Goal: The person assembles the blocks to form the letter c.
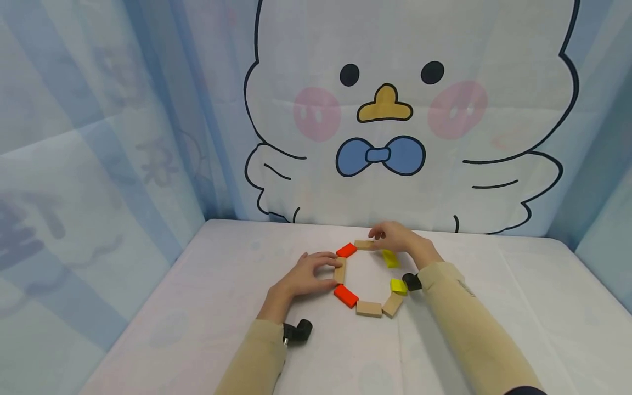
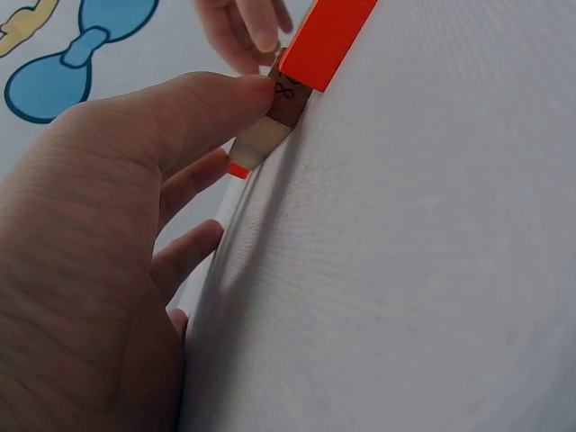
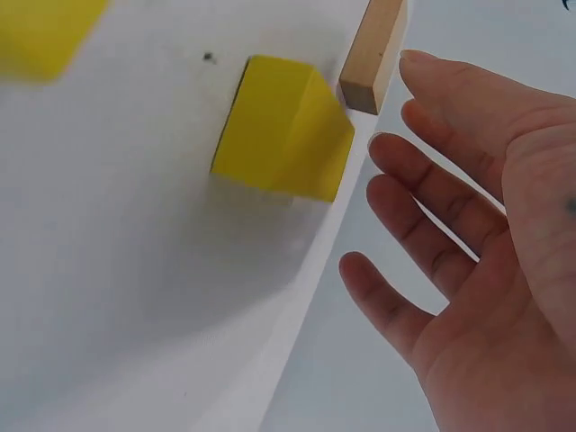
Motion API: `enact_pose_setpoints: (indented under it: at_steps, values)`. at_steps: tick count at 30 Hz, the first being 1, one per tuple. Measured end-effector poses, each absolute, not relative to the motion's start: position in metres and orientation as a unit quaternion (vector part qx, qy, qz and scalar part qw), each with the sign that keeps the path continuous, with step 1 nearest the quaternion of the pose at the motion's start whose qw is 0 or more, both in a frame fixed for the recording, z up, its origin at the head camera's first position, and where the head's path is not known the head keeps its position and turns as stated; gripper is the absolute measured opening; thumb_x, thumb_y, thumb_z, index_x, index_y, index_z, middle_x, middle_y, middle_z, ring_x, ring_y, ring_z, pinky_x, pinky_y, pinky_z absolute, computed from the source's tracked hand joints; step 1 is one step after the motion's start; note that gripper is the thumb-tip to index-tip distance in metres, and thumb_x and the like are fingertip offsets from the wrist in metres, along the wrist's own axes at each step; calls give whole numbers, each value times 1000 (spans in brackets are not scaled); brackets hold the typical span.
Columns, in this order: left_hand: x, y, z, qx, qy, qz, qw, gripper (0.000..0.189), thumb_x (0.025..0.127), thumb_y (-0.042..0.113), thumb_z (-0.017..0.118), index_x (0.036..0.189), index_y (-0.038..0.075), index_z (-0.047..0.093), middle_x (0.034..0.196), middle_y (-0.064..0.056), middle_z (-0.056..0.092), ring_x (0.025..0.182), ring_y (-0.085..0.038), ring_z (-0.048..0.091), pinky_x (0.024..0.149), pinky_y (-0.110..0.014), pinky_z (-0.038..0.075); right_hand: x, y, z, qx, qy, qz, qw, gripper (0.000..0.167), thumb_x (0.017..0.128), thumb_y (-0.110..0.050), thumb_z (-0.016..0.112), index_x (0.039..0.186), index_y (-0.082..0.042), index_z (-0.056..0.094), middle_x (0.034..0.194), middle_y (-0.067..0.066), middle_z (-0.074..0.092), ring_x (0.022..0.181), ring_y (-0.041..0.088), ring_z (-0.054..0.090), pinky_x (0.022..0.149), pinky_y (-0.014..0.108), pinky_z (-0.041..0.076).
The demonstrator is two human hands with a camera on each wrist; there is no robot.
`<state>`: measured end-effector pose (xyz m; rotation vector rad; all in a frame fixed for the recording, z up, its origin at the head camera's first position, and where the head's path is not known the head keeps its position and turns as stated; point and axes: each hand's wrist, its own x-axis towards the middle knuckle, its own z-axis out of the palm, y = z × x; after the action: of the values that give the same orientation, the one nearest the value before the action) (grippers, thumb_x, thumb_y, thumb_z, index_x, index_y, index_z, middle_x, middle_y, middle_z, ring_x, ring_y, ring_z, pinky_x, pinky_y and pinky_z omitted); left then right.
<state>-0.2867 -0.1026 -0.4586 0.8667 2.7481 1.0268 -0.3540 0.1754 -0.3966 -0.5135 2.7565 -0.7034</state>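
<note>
Small flat blocks lie in a rough ring on the white table. At the ring's left side my left hand (image 1: 308,274) pinches a wooden block (image 1: 340,272) between thumb and fingers. Dark printed marks show on this block's end (image 2: 286,99) in the left wrist view. One red block (image 1: 346,250) sits beyond it, and another red block (image 1: 346,296) is on the near side. My right hand (image 1: 399,240), its fingers loosely bent and holding nothing, hovers beside the far wooden block (image 1: 364,245). A yellow block (image 3: 279,126) lies close to those fingers.
A second yellow block (image 1: 399,286) is at the ring's right, near the right wrist camera (image 1: 412,282). Two more wooden blocks (image 1: 369,309) form the near side. Behind the table (image 1: 197,329) hangs a printed curtain (image 1: 385,192) with a cartoon bird.
</note>
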Motion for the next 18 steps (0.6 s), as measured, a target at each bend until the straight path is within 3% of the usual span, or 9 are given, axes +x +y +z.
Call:
enact_pose_setpoints:
  at_steps: [10,18]
  values:
    - [-286,-104,-457,293,894,337,37,41,91,32,71,130,19,70,144,0,55,140,-20,42,119,-61,7,-343,192,-393,-178,949,-235,111,33,96,-18,70,124,-2,66,117,15,63,106,32,56,97,46,50]
    - [-285,-103,-458,295,895,332,37,42,91,32,71,131,20,69,144,1,55,140,-19,41,119,-61,6,-340,195,-394,-171,953,-227,109,34,95,-18,71,125,-2,66,116,14,63,102,30,56,91,42,53]
